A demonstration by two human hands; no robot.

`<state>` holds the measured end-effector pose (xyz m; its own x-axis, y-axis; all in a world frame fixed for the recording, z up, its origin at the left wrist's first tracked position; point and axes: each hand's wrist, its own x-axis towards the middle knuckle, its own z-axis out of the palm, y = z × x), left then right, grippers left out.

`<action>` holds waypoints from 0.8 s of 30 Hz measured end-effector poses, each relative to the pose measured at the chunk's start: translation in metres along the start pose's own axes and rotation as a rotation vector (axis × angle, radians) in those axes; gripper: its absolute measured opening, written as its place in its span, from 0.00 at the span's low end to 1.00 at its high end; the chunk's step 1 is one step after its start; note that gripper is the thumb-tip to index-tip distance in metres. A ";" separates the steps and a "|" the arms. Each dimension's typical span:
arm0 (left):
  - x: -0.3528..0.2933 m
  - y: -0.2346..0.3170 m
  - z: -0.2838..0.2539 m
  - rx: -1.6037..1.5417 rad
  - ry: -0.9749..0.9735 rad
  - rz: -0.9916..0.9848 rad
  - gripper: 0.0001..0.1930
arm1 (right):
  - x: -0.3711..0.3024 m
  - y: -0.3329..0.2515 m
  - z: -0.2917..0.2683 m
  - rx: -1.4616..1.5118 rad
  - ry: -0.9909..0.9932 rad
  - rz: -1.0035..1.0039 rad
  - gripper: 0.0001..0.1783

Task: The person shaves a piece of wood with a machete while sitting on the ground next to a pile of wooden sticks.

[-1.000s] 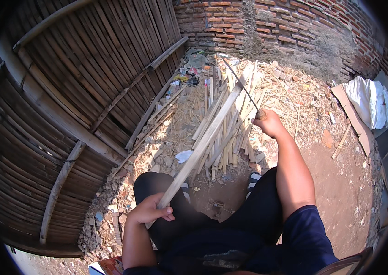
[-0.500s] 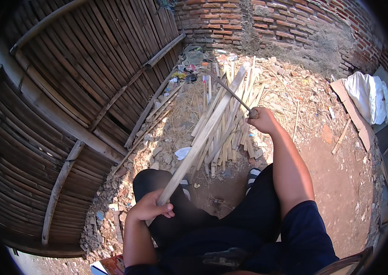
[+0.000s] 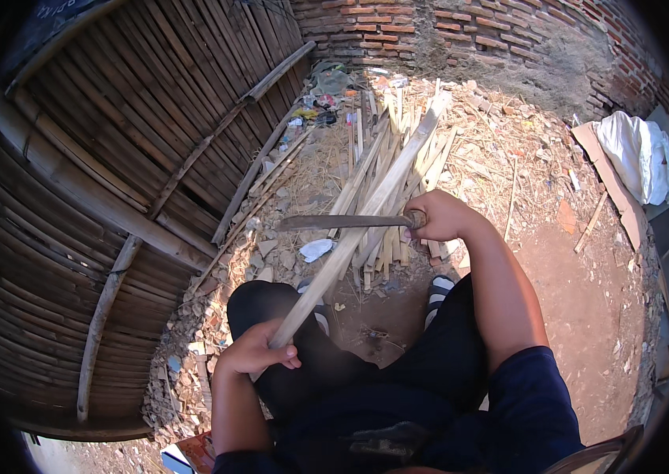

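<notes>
My left hand is closed around the near end of a long pale strip, apparently split bamboo or wood. The strip slants away from me to the far right, over a heap of similar strips. My right hand grips the handle of a machete. Its long dark blade points left and lies across the strip's middle, with the flat side towards me. Whether blade and strip touch, I cannot tell. The strip's near end is hidden in my left palm.
A slatted bamboo wall rises on the left, a brick wall at the back. Rubble and straw cover the ground around the heap. A white sack lies at the right. My sandalled feet are just before the heap.
The machete blade has swung from pointing away and up-left to lying nearly level across the strip. The strip's far end has shifted right; my left hand keeps hold of its near end.
</notes>
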<state>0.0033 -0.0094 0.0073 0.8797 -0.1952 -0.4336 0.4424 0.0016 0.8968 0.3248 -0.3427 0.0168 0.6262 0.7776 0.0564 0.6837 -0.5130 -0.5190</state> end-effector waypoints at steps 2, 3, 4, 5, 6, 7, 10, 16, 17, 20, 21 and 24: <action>0.001 -0.003 -0.003 -0.007 0.045 -0.005 0.24 | 0.009 0.031 -0.010 0.170 0.145 0.334 0.23; 0.001 -0.004 -0.004 0.012 0.035 -0.014 0.25 | 0.011 0.040 -0.015 0.211 0.284 0.474 0.24; 0.001 -0.005 -0.004 0.031 0.023 -0.022 0.26 | 0.010 0.050 -0.017 0.199 0.381 0.461 0.24; 0.000 -0.005 -0.004 0.046 0.021 -0.039 0.27 | 0.009 0.049 -0.017 0.194 0.467 0.446 0.24; 0.000 -0.004 -0.003 0.043 0.012 -0.045 0.26 | 0.008 0.049 -0.017 0.182 0.469 0.455 0.23; 0.002 0.001 -0.004 0.035 0.008 -0.019 0.25 | 0.007 0.050 -0.021 0.182 0.460 0.423 0.22; -0.002 -0.007 -0.009 -0.059 -0.010 0.018 0.22 | -0.001 0.010 -0.016 0.219 0.374 0.360 0.17; 0.001 -0.004 -0.005 -0.018 -0.014 -0.003 0.21 | -0.006 -0.033 0.003 -0.250 0.016 -0.092 0.16; -0.001 -0.004 -0.003 -0.005 -0.005 -0.010 0.21 | -0.001 -0.022 0.005 -0.162 0.052 -0.085 0.16; 0.005 -0.002 -0.002 -0.009 0.006 0.008 0.22 | 0.006 0.038 0.007 0.118 0.174 0.132 0.16; 0.004 -0.001 -0.003 0.024 0.017 -0.011 0.24 | 0.011 0.042 -0.001 0.209 0.219 0.294 0.16; 0.001 -0.004 -0.002 0.104 0.045 -0.057 0.28 | 0.010 0.037 -0.015 0.187 0.328 0.416 0.23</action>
<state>0.0028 -0.0077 0.0032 0.8614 -0.1480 -0.4859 0.4739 -0.1103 0.8736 0.3618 -0.3595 0.0107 0.9331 0.3543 0.0612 0.2947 -0.6560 -0.6948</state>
